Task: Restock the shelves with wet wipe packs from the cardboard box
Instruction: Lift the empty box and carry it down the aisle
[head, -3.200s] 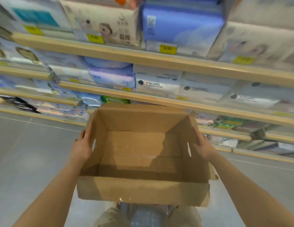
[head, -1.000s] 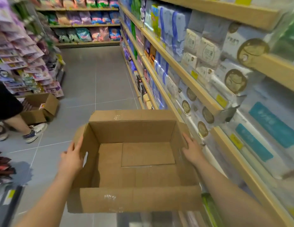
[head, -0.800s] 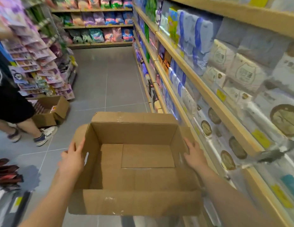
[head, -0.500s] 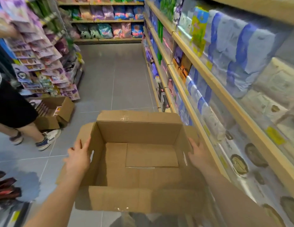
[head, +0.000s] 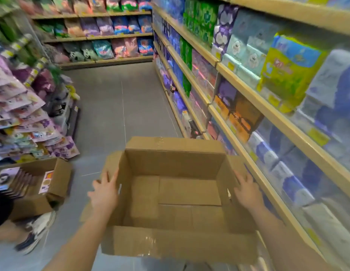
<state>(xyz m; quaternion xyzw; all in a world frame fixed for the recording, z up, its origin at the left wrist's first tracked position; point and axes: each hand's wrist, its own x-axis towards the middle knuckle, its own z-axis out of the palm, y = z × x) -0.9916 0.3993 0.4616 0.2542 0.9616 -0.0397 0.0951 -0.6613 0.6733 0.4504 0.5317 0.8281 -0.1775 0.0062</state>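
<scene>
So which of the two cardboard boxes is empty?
The carried box, held between both hands; the floor box at left holds upright packs.

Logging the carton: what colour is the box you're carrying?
Plain brown cardboard box, empty inside; the head view shows it.

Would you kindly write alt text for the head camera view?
Two hands, left hand and right hand, hold an empty cardboard box by its sides in a shop aisle. Stocked shelves run along the right; a second box sits on the floor at left.
</scene>
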